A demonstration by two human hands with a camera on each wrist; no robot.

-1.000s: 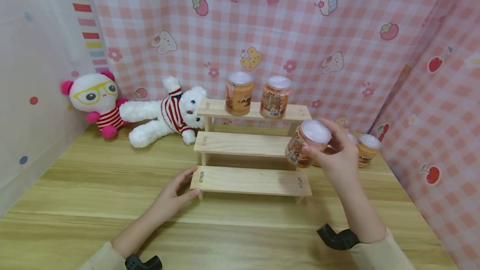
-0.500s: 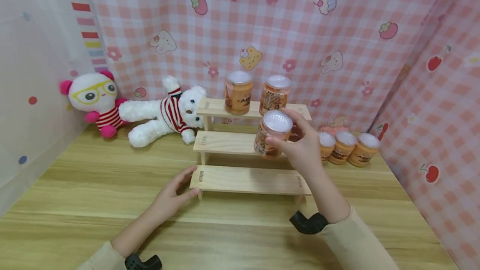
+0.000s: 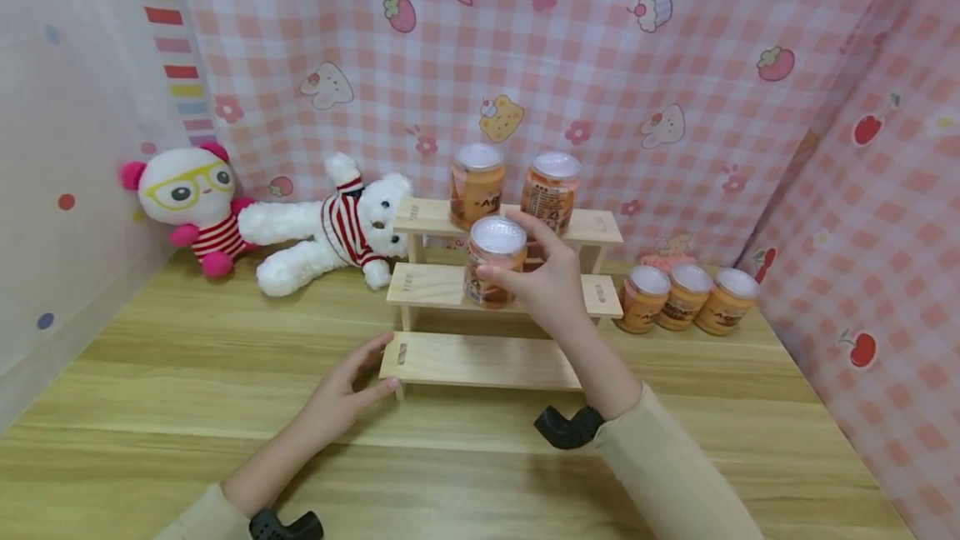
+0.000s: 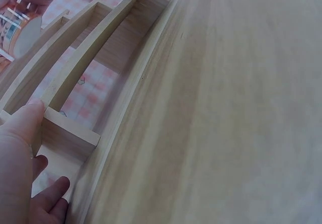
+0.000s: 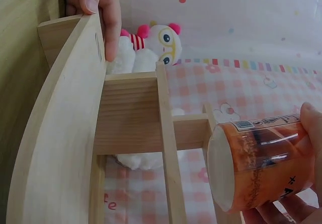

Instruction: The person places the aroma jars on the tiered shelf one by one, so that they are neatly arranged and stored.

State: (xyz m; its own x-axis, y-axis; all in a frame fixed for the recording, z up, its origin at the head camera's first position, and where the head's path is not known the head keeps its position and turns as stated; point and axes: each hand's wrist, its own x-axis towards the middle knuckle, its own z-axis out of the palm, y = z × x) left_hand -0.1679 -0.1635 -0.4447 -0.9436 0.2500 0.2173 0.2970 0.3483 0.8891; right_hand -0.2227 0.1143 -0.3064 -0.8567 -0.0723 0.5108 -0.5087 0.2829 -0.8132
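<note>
My right hand [image 3: 546, 283] grips an orange-labelled jar [image 3: 495, 267] with a clear lid, thumb on one side and fingers on the other. The jar is upright over the left-middle of the middle shelf [image 3: 427, 286]; in the right wrist view its pale base [image 5: 220, 168] faces the wooden rack. I cannot tell whether it touches the shelf. My left hand [image 3: 348, 382] holds the left end of the lowest shelf [image 3: 480, 359], thumb at the front edge [image 4: 35, 110] and fingers along the side. Two similar jars, a left one [image 3: 477, 187] and a right one [image 3: 555, 182], stand on the top shelf.
Three more jars [image 3: 684, 297] stand in a row on the wooden table [image 3: 420, 473], right of the rack. At the left lie a white plush bear [image 3: 348, 227] and a panda toy [image 3: 197, 198]. A pink checked curtain [image 3: 585, 48] hangs behind.
My right hand has carried the jar leftward, from the rack's right end to the left-middle of the middle shelf, uncovering the jars at the right. The left hand stays in place.
</note>
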